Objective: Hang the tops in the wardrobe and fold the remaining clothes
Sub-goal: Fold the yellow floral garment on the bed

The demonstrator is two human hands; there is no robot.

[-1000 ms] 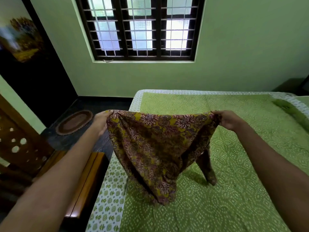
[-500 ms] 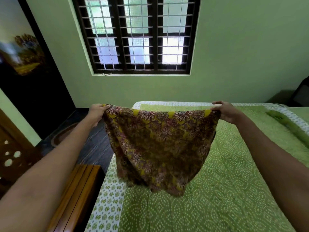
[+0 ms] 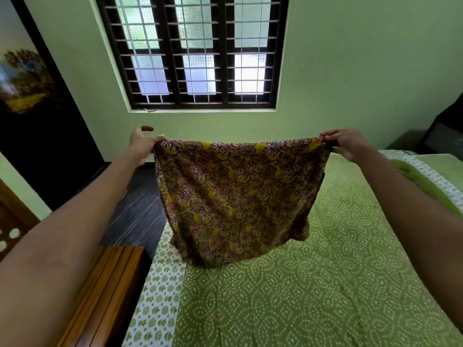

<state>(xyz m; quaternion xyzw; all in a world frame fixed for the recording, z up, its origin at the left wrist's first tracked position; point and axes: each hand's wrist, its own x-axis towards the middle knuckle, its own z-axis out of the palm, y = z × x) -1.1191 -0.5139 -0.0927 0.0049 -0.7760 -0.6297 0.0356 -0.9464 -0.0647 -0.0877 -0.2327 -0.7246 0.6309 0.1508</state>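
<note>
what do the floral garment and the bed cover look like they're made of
The yellow and maroon floral garment, held up by both hands, looks like thin, matte woven cloth, perhaps cotton: it hangs limp in soft folds. The green dotted bed cover looks like matte printed cotton, lying flat with faint creases.

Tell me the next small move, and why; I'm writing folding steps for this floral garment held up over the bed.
Probably lower it flat onto the bedspread. The left hand and right hand pinch the floral garment at its top corners, stretched wide, and it hangs above the bed.
</note>
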